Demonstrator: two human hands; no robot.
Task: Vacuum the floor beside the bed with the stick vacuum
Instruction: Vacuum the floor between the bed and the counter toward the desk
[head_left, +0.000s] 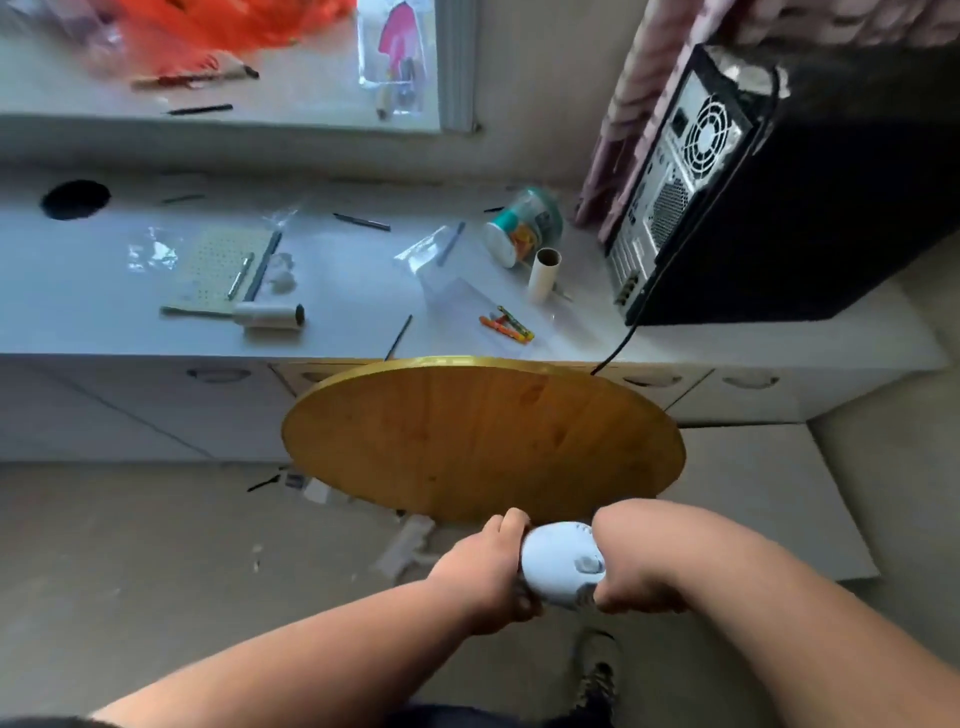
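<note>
Gripping the white top of the stick vacuum (563, 564) from both sides, the left hand (491, 569) and right hand (631, 571) sit low in the head view, just in front of a round wooden tabletop (483, 436). The fingers of each hand are curled tight around the vacuum's body, left on its left side, right on its right, with a grey button showing between them. The rest of the vacuum below the hands is hidden. On the floor (130, 545) to the left of the hands lie pale scraps and bits of litter (405, 543), near the tabletop's edge. Beyond the tabletop runs a long white desk (78, 291) with drawers beneath it, strewn with pens, plastic bags, a cardboard tube (543, 273), a tipped colourful cup (524, 226) and a lint roller (270, 316). A black computer tower (779, 208) stands at the desk's right end, its cable trailing down behind the tabletop.
</note>
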